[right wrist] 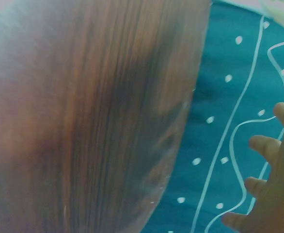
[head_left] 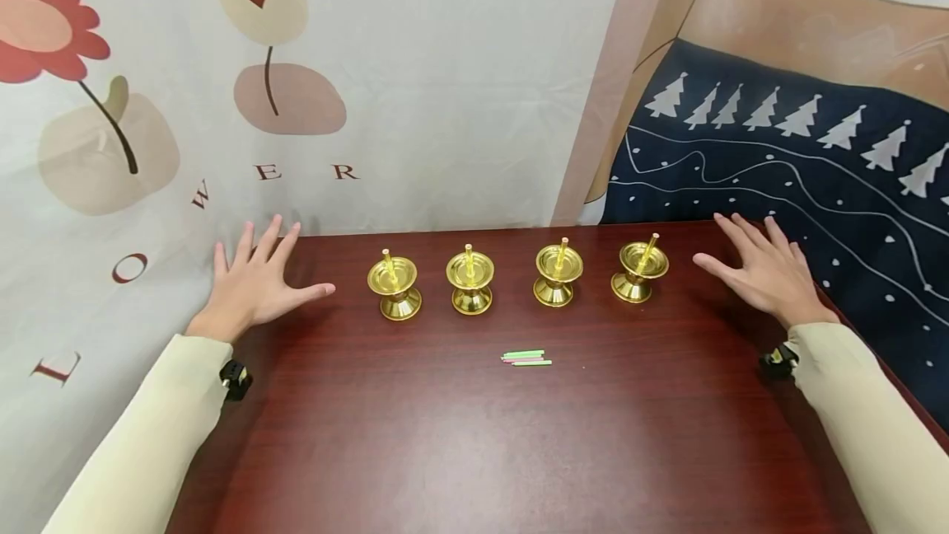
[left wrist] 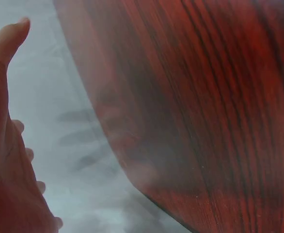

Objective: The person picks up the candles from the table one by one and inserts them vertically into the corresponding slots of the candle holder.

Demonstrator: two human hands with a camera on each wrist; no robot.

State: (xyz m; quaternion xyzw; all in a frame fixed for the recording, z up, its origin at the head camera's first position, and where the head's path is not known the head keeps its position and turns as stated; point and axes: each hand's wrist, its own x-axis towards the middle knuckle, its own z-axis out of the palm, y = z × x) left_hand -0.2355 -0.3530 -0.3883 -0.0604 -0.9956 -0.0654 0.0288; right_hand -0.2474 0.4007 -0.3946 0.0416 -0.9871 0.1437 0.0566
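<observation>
Several small brass oil-lamp-like stands stand in a row along the back of the table: the leftmost stand (head_left: pixel 400 303), the second stand (head_left: pixel 471 300), the third stand (head_left: pixel 553 292) and the rightmost stand (head_left: pixel 632 288). Each has a thin upright stem in its cup; the right one's stem tilts. In front of them lie a few thin green and pink sticks (head_left: pixel 529 363). My left hand (head_left: pixel 255 283) is spread above the table's left back corner, holding nothing. On the far right, my right hand (head_left: pixel 767 274) is likewise spread and holds nothing, nearest the rightmost stand.
The dark red wooden table (head_left: pixel 474 452) ends at a pale curtain (head_left: pixel 460 89) with printed flowers and letters behind and to the left. A navy cloth (head_left: pixel 741 163) with white trees hangs at the right edge. Each wrist carries a small black device.
</observation>
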